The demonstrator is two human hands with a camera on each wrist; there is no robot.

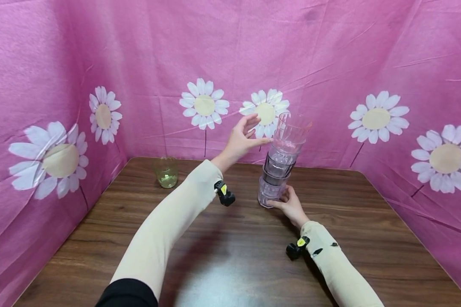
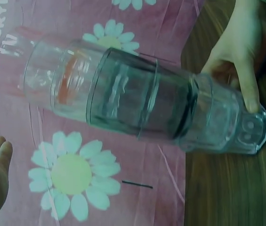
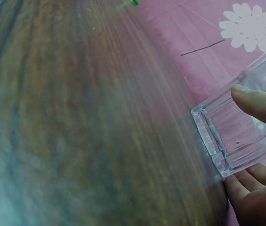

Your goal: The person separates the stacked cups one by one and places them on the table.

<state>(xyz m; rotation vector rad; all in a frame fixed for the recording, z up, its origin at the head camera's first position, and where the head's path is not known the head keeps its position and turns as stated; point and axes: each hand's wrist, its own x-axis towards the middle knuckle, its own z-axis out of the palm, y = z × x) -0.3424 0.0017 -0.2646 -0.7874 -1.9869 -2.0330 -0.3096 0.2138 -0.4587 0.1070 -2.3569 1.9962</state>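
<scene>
A tall stack of nested see-through cups (image 1: 279, 164) stands right of the table's middle, tilted with its top toward the right. The lowest cup (image 3: 241, 127) is colourless, with thick squared edges at its base. Higher up sits a dark grey cup (image 2: 123, 94), and a clear cup with a reddish rim (image 1: 292, 128) tops the stack. My right hand (image 1: 292, 208) grips the bottom cup low down, thumb on one side and fingers on the other. Beside the upper cups my left hand (image 1: 243, 138) is spread, its thumb close to the stack and its fingers loosely bent.
A yellow-green glass (image 1: 166, 174) stands alone at the back left of the wooden table (image 1: 230, 238). Pink cloth (image 1: 315, 51) printed with white daisies hangs round the back and sides. Each wrist carries a small black camera (image 1: 224, 194).
</scene>
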